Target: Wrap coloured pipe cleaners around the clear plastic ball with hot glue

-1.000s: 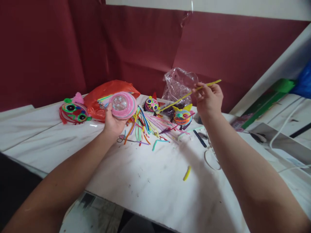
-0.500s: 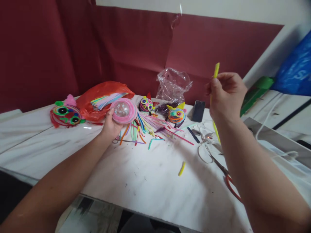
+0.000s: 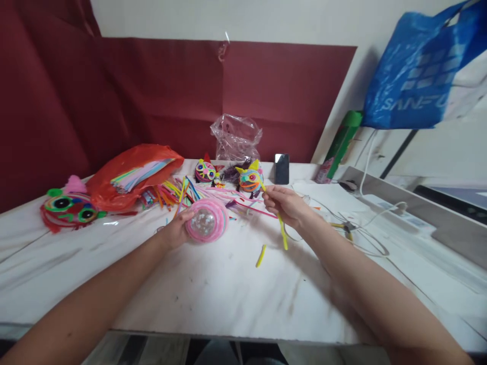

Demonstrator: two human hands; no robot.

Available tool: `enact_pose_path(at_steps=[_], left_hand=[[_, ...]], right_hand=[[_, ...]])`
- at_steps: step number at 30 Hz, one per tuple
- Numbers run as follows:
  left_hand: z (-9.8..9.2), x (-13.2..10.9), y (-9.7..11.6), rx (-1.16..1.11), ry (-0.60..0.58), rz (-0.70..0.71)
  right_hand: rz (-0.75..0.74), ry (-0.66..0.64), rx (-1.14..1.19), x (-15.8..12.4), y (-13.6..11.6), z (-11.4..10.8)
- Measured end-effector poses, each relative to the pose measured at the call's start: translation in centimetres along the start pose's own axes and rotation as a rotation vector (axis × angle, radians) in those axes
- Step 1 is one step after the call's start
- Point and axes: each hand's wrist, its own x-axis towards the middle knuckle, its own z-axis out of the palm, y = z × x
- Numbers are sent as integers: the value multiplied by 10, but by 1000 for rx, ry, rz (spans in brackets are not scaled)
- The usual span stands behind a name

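My left hand (image 3: 178,230) grips the left edge of a round, clear-centred ball wrapped in pink pipe cleaner (image 3: 207,220), held above the table. Between the thumb and fingers of my right hand (image 3: 283,203) a yellow pipe cleaner (image 3: 282,230) is pinched; its longer end hangs below the hand and a short tip sticks out above. A short cut piece of yellow pipe cleaner (image 3: 261,256) lies on the table between the hands. Loose coloured pipe cleaners (image 3: 171,190) are spread behind the pink ball.
Finished animal faces stand around: a large red one (image 3: 70,205) at left, two small ones (image 3: 205,171) at the back. A red plastic bag (image 3: 133,152), clear bag (image 3: 236,139), phone (image 3: 281,169), wire pliers (image 3: 348,228) and cables (image 3: 373,243) lie about. A blue bag (image 3: 411,81) hangs at right.
My right hand has come down and leftward with the yellow pipe cleaner, nearer the pink ball. The ball, still in my left hand, is lower. The view has turned to the right.
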Motion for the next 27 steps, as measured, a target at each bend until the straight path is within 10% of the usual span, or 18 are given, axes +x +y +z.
enact_pose_path(at_steps=[5,13,27], left_hand=[[-7,4,-4,81,-53,-33],[10,-3,-8,238,-90,-36],[70,-3,-32,415,146,44]], right_hand=[[-224,37,-52,-1,-14,-9],[-977,358,-342,-51,-70,-15],[-571,-83,-1202,-39,-8,14]])
